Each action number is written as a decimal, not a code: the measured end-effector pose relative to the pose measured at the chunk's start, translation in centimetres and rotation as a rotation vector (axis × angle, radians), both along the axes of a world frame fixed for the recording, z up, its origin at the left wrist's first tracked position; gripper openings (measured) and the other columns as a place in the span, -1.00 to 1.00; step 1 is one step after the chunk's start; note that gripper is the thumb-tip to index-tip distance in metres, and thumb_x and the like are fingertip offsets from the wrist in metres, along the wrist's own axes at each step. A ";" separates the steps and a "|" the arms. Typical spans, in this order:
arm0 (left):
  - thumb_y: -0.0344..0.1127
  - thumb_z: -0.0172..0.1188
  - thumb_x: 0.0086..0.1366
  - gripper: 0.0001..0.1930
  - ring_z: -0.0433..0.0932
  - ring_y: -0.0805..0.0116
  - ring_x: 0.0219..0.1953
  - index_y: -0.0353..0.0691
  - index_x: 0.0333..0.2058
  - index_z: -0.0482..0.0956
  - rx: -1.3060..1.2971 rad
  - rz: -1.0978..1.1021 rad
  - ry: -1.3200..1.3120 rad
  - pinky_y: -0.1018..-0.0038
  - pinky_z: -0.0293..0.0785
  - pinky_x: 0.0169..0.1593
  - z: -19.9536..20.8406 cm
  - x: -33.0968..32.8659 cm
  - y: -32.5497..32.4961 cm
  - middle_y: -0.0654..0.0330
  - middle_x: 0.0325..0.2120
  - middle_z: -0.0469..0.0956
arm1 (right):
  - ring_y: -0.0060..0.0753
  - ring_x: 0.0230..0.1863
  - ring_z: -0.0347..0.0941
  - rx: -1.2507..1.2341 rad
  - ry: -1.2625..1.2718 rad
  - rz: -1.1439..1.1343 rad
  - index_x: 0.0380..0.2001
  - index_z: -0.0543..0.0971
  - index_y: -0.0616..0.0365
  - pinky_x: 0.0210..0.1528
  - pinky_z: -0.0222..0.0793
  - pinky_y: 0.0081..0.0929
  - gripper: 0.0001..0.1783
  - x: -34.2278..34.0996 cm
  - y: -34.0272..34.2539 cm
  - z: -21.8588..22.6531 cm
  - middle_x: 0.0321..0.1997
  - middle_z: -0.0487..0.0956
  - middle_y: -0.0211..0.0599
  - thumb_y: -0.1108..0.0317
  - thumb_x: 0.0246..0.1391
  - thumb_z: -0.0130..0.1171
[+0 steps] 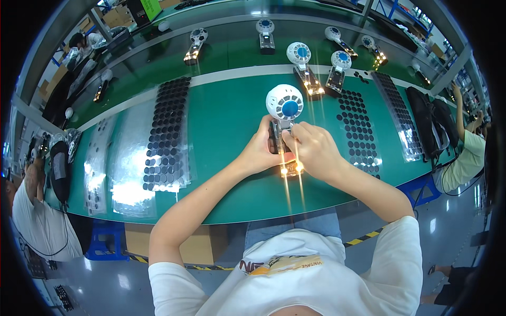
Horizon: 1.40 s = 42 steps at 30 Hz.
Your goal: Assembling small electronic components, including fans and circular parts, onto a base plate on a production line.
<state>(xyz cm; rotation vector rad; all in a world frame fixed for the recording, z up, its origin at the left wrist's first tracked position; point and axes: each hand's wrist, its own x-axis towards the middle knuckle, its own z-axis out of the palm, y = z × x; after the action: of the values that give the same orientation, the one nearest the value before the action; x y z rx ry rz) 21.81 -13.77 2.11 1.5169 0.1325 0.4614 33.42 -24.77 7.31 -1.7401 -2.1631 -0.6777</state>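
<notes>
In front of me stands a device (284, 102) with a round white head, a blue disc on it and a dark, see-through handle whose lower end glows with two bright lights. My left hand (257, 148) is wrapped round the handle from the left. From the right, my right hand (314, 147) presses curled fingers to the handle just under the head. Whether a small piece sits between those fingertips is hidden. Sheets of black round pads lie on both sides, one left sheet (166, 131) and one right sheet (358, 126).
Beyond the green table (226, 121), a green conveyor belt (232, 50) carries several similar devices. Two more, one lit device (308, 73) and another (337, 71), stand near the table's far edge. A black bag (429, 121) lies at right. Other people sit at both sides.
</notes>
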 end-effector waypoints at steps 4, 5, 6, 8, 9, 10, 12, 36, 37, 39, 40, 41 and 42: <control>-0.56 0.05 -0.02 -0.22 0.34 0.20 -0.05 -0.13 0.16 -0.16 -0.360 0.034 -0.102 0.40 0.35 -0.03 -0.2 0.0 1.3 -0.03 -0.01 0.20 | -0.30 -0.44 0.36 -0.083 0.480 -0.023 -0.20 0.42 0.23 -0.48 0.31 -0.48 -0.61 0.7 1.5 0.6 -0.36 0.40 -0.22 0.44 -0.20 0.16; -0.58 -0.01 -0.01 -0.20 0.30 0.13 0.03 -0.09 0.19 -0.21 -0.484 0.046 -0.135 0.34 0.32 0.05 -0.4 -0.1 1.8 -0.05 0.07 0.14 | -0.27 -0.41 0.39 -0.118 0.642 -0.027 -0.15 0.40 0.22 -0.46 0.33 -0.47 -0.56 0.8 2.1 0.7 -0.32 0.42 -0.21 0.42 -0.20 0.17; -0.58 -0.01 -0.01 -0.20 0.30 0.13 0.03 -0.09 0.19 -0.21 -0.480 0.048 -0.146 0.34 0.32 0.05 -0.5 0.1 1.9 -0.05 0.07 0.14 | -0.20 -0.39 0.41 -0.229 0.627 -0.034 -0.07 0.33 0.18 -0.43 0.35 -0.43 -0.47 1.0 2.8 0.4 -0.29 0.46 -0.17 0.40 -0.20 0.19; -0.56 -0.05 0.01 -0.18 0.23 0.07 0.08 -0.07 0.21 -0.28 -0.531 0.136 -0.251 0.30 0.25 0.09 -0.6 0.2 2.2 -0.07 0.12 0.04 | -0.14 -0.36 0.44 -0.334 0.599 -0.039 0.01 0.27 0.14 -0.39 0.37 -0.40 -0.38 1.3 4.9 -0.1 -0.26 0.49 -0.13 0.37 -0.20 0.20; -0.56 -0.07 0.01 -0.17 0.19 0.04 0.11 -0.06 0.22 -0.32 -0.550 0.180 -0.302 0.28 0.22 0.11 -0.6 0.3 2.7 -0.07 0.14 -0.01 | -0.08 -0.38 0.45 -0.353 0.725 -0.023 0.03 0.23 0.14 -0.38 0.37 -0.34 -0.37 1.5 6.8 -0.1 -0.30 0.50 -0.09 0.34 -0.16 0.18; -0.55 -0.09 0.02 -0.16 0.15 0.01 0.13 -0.05 0.23 -0.35 -0.570 0.226 -0.352 0.26 0.18 0.13 -0.7 0.2 3.2 -0.08 0.17 -0.06 | -0.03 -0.39 0.46 -0.374 0.851 -0.004 0.05 0.20 0.14 -0.37 0.37 -0.28 -0.37 1.8 8.9 -0.1 -0.34 0.51 -0.05 0.32 -0.13 0.15; -0.50 -0.04 0.05 -0.13 0.11 -0.01 0.15 -0.04 0.24 -0.40 -0.471 0.291 -0.329 0.27 0.16 0.14 -0.7 0.3 3.7 -0.07 0.20 -0.14 | 0.09 -0.45 0.45 -0.175 0.839 -0.160 0.00 0.25 0.17 -0.36 0.36 -0.18 -0.46 2.5 14.2 -0.2 -0.45 0.51 0.02 0.24 -0.06 0.10; -0.43 0.02 0.18 -0.45 0.33 0.25 -0.08 -0.26 0.12 0.01 -0.005 0.031 -0.165 0.45 0.34 -0.08 -0.6 0.5 4.0 0.00 -0.06 0.28 | -0.07 -0.47 0.40 0.135 0.595 -0.309 -0.32 0.58 0.12 -0.35 0.33 -0.34 -0.74 12.5 17.8 6.2 -0.41 0.55 -0.08 0.35 -0.02 -0.07; -0.41 0.03 0.20 -0.44 0.34 0.25 -0.08 -0.25 0.13 0.00 -0.034 0.027 -0.191 0.44 0.35 -0.07 -0.7 0.8 3.9 0.00 -0.07 0.30 | -0.11 -0.51 0.38 0.102 0.589 -0.263 -0.30 0.57 0.10 -0.38 0.31 -0.35 -0.77 10.1 15.2 6.8 -0.40 0.52 -0.05 0.43 -0.03 -0.03; -0.38 0.04 0.21 -0.43 0.34 0.24 -0.06 -0.24 0.13 -0.02 -0.229 0.055 -0.238 0.42 0.35 -0.06 -0.7 0.6 3.4 -0.01 -0.05 0.30 | -0.12 -0.49 0.36 0.077 0.563 -0.168 -0.28 0.56 0.08 -0.37 0.31 -0.35 -0.76 5.2 10.4 6.6 -0.36 0.46 -0.05 0.44 -0.04 0.00; -0.35 0.06 0.22 -0.41 0.34 0.22 -0.04 -0.23 0.14 -0.04 -0.404 0.093 -0.296 0.40 0.36 -0.04 -0.7 0.2 3.2 -0.02 -0.03 0.29 | -0.13 -0.48 0.34 0.071 0.529 -0.059 -0.26 0.56 0.05 -0.37 0.31 -0.36 -0.75 3.0 8.5 5.6 -0.33 0.41 -0.04 0.46 -0.06 0.03; -0.34 0.07 0.22 -0.40 0.37 0.22 -0.06 -0.23 0.14 -0.05 -0.482 0.102 -0.342 0.39 0.37 -0.04 -0.6 0.3 2.9 -0.02 -0.05 0.31 | -0.12 -0.43 0.33 -0.008 0.498 -0.049 -0.24 0.54 0.03 -0.35 0.30 -0.37 -0.73 1.7 6.5 4.2 -0.30 0.36 -0.05 0.46 -0.09 0.07; -0.33 0.08 0.22 -0.39 0.39 0.22 -0.08 -0.24 0.14 -0.06 -0.564 0.107 -0.384 0.39 0.38 -0.04 -0.4 0.4 2.4 -0.03 -0.06 0.32 | -0.11 -0.37 0.33 -0.088 0.470 -0.046 -0.22 0.53 0.00 -0.34 0.30 -0.39 -0.70 0.4 4.4 3.1 -0.27 0.31 -0.06 0.46 -0.12 0.10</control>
<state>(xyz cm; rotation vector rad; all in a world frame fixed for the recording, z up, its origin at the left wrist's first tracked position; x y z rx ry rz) 22.17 -11.34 1.75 0.8542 0.0362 0.7240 33.85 -20.40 10.40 -1.7784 -1.8542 -0.1565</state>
